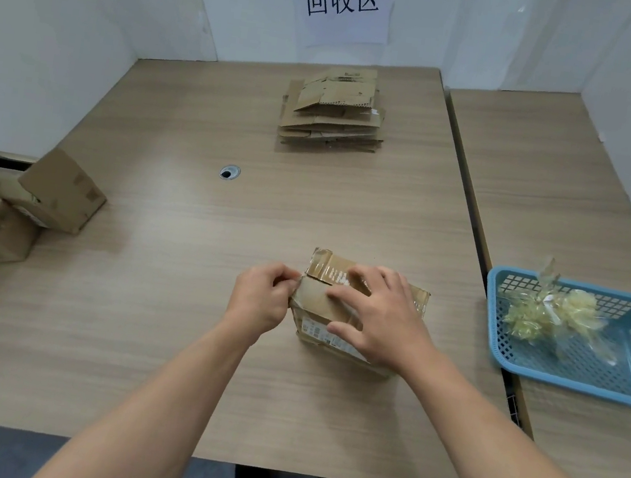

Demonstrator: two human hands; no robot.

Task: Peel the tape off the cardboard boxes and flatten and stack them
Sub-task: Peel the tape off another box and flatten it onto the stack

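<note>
A small taped cardboard box (324,280) stands on the wooden table (175,300) in front of me. My left hand (263,298) is at the box's left edge, its fingers curled and pinching the tape end there. My right hand (380,316) lies spread over the box top, fingers straight and pressing it down, thumb against the near side. A stack of flattened boxes (334,109) lies at the far middle of the table. Several unflattened boxes (23,198) sit piled at the left edge.
A blue plastic basket (610,381) holding crumpled clear tape (554,317) sits on the adjoining table to the right. A round cable hole (229,172) is in the tabletop. A paper sign (340,5) hangs on the back wall.
</note>
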